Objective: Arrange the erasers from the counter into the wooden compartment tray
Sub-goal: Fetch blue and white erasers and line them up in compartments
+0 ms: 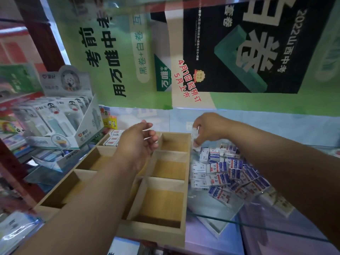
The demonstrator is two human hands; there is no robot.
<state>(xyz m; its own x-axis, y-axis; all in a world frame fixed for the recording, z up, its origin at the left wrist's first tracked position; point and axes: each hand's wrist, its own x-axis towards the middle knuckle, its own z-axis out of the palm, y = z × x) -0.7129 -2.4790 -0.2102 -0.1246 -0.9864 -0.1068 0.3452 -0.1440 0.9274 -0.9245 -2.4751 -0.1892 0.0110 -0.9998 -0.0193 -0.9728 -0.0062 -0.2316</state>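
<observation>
Erasers heaped right of our wooden tray; our right hand pinches a few above them, while our left hand hovers relaxed, holding nothing, over the tray.

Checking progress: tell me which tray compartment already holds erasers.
The far-left compartment of the wooden tray, just past the left hand; it holds boxed erasers, while the others in view look bare.

My left hand hovers above the far middle of the wooden compartment tray, fingers loosely curled, holding nothing. My right hand reaches past the tray's far right corner, fingertips pinching a small eraser.
</observation>
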